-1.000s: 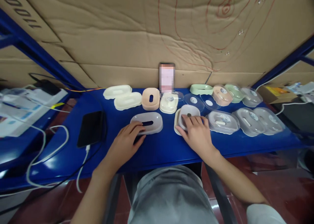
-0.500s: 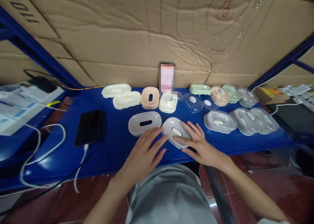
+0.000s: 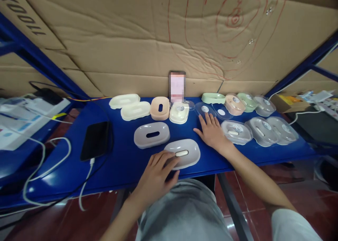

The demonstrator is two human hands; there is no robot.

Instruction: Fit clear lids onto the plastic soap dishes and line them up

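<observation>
My left hand (image 3: 157, 167) rests curled on the near-left end of a grey oval dish (image 3: 185, 153) with a white slot piece in its middle, close to the front edge of the blue shelf (image 3: 118, 163). A second grey oval dish (image 3: 151, 134) with an open slot lies just behind and to the left. My right hand (image 3: 211, 132) lies flat with fingers spread, its fingertips at a clear oval lid (image 3: 204, 109). Another clear lid (image 3: 221, 111) lies right beside it.
At the back stand cream dishes (image 3: 135, 110), a peach dish (image 3: 160, 108), a lidded cream dish (image 3: 179, 112) and an upright phone (image 3: 177, 86). Several lidded dishes (image 3: 260, 131) fill the right. A black phone (image 3: 95, 140) with cables lies left. Cardboard walls the back.
The grey dish slid toward the front edge and my left hand stayed on it. My right hand left the dish and reached back to the clear lid.
</observation>
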